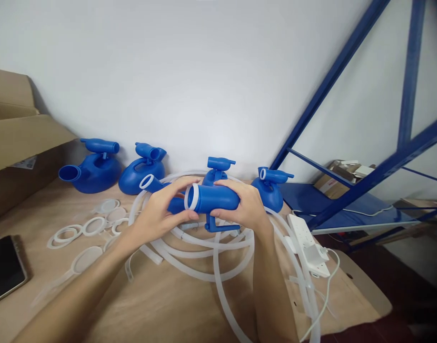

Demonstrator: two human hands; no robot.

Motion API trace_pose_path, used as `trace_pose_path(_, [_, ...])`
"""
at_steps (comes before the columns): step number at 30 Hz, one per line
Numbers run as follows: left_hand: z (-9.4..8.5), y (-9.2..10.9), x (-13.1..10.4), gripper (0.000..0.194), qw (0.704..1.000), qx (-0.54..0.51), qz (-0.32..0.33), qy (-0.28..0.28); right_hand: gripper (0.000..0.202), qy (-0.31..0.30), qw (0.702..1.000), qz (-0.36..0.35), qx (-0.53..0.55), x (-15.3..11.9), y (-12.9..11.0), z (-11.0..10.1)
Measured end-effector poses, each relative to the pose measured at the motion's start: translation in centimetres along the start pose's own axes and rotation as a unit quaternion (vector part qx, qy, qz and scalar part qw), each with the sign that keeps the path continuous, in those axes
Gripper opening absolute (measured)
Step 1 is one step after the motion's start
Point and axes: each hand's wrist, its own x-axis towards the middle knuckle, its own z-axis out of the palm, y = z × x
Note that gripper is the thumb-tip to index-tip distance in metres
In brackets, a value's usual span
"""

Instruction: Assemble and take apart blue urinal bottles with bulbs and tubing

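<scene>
Between both hands is a blue plastic tube piece (pixel 220 198) with a blue bracket (pixel 222 227) hanging under it. My right hand (pixel 245 205) is wrapped round its closed, rounded end. At its open left end, my left hand (pixel 172 205) pinches a white ring (pixel 192 197) seated around the mouth. Behind the hands, a blue jug (pixel 151 184) with a white ring on its mouth is partly hidden by my left hand. Another blue part (pixel 220 164) stands upright behind the held piece. Coils of translucent tubing (pixel 200 274) lie below the hands.
Blue jugs (pixel 97 174) stand along the wall at left and right (pixel 270 195). White rings and caps (pixel 94 226) lie left on the brown table (pixel 161 314). A cardboard box (pixel 29 128), a phone (pixel 6 269), a power strip (pixel 307 245) and a blue metal rack (pixel 332 81) surround the work area.
</scene>
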Motion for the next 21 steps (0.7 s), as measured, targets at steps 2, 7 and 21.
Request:
trace_pose_path(2, [-0.1, -0.1, 0.0, 0.063, 1.0, 0.017, 0.018, -0.018, 0.065, -0.013, 0.999, 0.023, -0.02, 0.0, 0.1, -0.2])
trace_pose_path(7, [-1.0, -0.2, -0.1, 0.06, 0.993, 0.084, 0.057, -0.064, 0.058, -0.081, 0.995, 0.066, -0.007, 0.6, 0.8, 0.0])
trace_pose_path(21, [-0.1, -0.2, -1.2, 0.045, 0.922, 0.223, 0.316, -0.028, 0.06, -0.286, 0.934, 0.015, 0.214, 1.3, 1.1, 2.2])
